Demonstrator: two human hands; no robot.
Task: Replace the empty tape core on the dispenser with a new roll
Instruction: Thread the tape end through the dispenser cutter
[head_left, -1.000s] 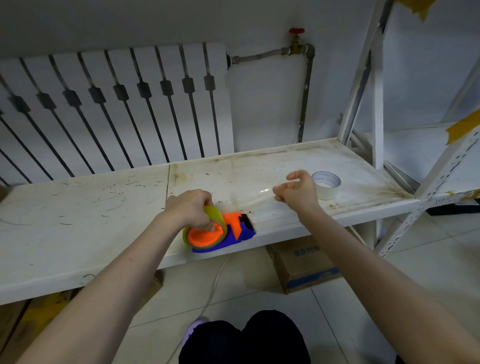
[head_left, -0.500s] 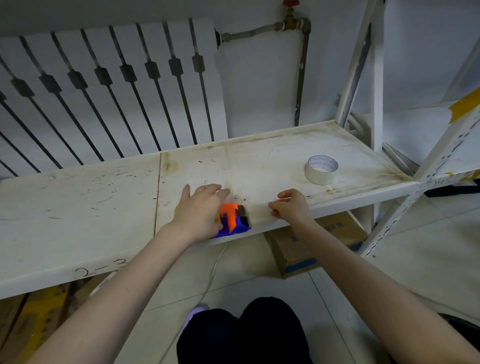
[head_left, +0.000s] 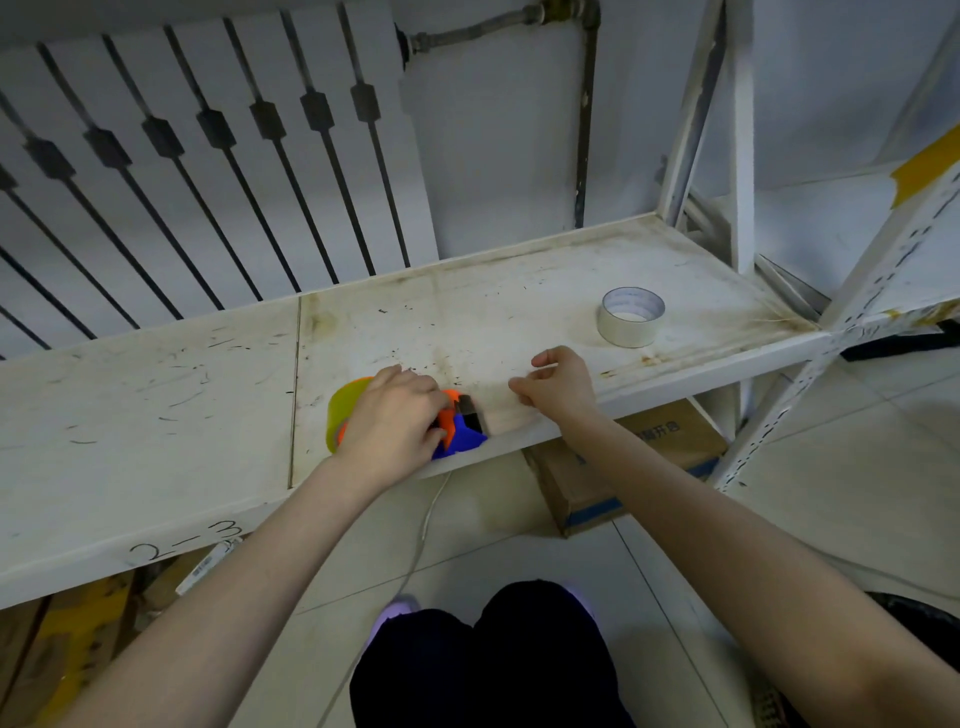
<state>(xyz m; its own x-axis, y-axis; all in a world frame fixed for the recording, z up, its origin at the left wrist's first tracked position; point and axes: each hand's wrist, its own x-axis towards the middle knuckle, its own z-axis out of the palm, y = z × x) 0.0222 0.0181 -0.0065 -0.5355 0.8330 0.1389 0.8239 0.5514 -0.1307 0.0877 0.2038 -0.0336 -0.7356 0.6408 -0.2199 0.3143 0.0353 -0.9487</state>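
The light, rigid plastic dispenser (head_left: 457, 431) sits at the shelf's (head_left: 156, 415) near edge under the left hand (head_left: 395, 421), fingers curled over its slick yellow roll (head_left: 345, 410); the right hand (head_left: 558, 384) pinches narrow, its contents unclear, and the body looks the firmest hold.

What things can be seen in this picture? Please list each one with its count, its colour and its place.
tape dispenser: one, orange and blue, at the front edge of the shelf, under the left hand
tape roll: one, yellow-green, on the dispenser
empty core: one, whitish, upright on the shelf at the right, apart from both hands
shelf: one, white and stained, marked 2-3 on its front edge
radiator: one, white with dark slots, behind the shelf
pipe: one, grey, on the wall
cardboard box: one, brown, on the floor under the shelf
left hand: gripping the dispenser
right hand: fingers pinched, just right of the dispenser
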